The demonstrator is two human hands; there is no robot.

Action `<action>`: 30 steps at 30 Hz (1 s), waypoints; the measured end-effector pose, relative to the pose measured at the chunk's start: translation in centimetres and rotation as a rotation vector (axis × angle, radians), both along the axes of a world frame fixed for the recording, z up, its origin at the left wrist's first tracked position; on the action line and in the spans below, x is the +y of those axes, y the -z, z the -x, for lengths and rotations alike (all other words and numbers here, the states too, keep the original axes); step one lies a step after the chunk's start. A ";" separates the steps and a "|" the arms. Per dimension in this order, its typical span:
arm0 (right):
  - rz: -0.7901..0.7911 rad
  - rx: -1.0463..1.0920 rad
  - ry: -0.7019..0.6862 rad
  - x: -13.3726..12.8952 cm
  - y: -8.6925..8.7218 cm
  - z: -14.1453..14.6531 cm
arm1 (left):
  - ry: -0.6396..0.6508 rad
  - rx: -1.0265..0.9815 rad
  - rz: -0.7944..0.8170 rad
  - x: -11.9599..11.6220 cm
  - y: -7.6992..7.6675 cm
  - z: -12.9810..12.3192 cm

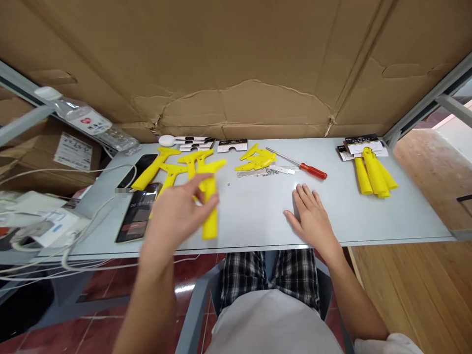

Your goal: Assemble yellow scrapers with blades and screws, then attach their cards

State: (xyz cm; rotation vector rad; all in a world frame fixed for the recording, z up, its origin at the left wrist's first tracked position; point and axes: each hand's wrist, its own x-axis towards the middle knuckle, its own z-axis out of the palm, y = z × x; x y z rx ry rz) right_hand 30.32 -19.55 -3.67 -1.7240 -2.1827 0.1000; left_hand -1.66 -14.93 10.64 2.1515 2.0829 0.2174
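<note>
A yellow T-shaped scraper handle is gripped between the thumb and fingers of my left hand, slightly blurred, over the left half of the table. Several more yellow T-shaped handles lie just behind and left of that hand. My right hand rests palm down on the tabletop with its fingers stretched out, holding nothing. Beyond it lies a screwdriver with a red handle. Left of the screwdriver are flat yellow plastic pieces, metal blades and small screws.
Yellow scrapers with cards lie at the right end. Card packaging and a white spoon-like item sit along the back. Two phones, white cables and a water bottle are leftward. Cardboard walls the back.
</note>
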 end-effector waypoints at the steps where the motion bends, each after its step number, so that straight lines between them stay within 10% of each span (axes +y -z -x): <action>1: 0.002 -0.003 0.000 0.0 0.0 0.0 | 0.026 -0.014 0.065 -0.7 0.9 -1.7; 11: -0.002 -0.034 -0.001 0.0 -0.1 0.1 | 0.227 -0.024 0.153 -1.4 6.4 -10.8; 19: -0.006 -0.042 0.004 -0.1 -0.1 0.3 | 0.258 -0.526 0.100 -0.1 8.5 -5.5; 24: 0.002 -0.067 0.005 -0.1 -0.1 0.2 | 0.243 -0.447 -0.271 0.1 11.7 -1.3; 30: 0.001 -0.049 0.017 -0.1 -0.3 0.1 | 0.319 -0.308 -0.295 -0.7 13.9 -0.7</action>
